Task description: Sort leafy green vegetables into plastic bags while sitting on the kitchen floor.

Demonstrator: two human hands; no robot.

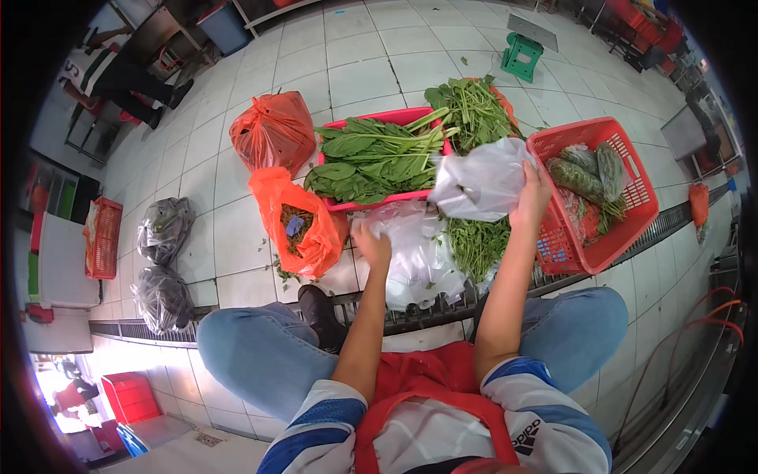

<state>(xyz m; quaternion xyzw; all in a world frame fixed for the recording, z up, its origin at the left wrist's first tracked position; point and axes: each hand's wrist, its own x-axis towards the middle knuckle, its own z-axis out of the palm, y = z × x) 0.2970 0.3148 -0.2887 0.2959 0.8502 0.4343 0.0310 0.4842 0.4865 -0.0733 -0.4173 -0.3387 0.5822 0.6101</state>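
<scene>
My right hand grips the edge of a clear plastic bag, raised near the red basket. My left hand is over the left part of a pile of clear plastic bags on the floor; whether its fingers hold any plastic cannot be told. Beyond the hands, leafy green vegetables lie in a pink tray. More cut greens lie behind the tray's right end, and thin-stemmed greens lie under my right forearm. An open orange plastic bag with brownish contents stands to the left.
A red plastic basket with bagged greens stands at the right. A tied orange bag and dark-filled bags are at the left. A green scale stands farther back. A metal floor grate runs before me. A person bends at upper left.
</scene>
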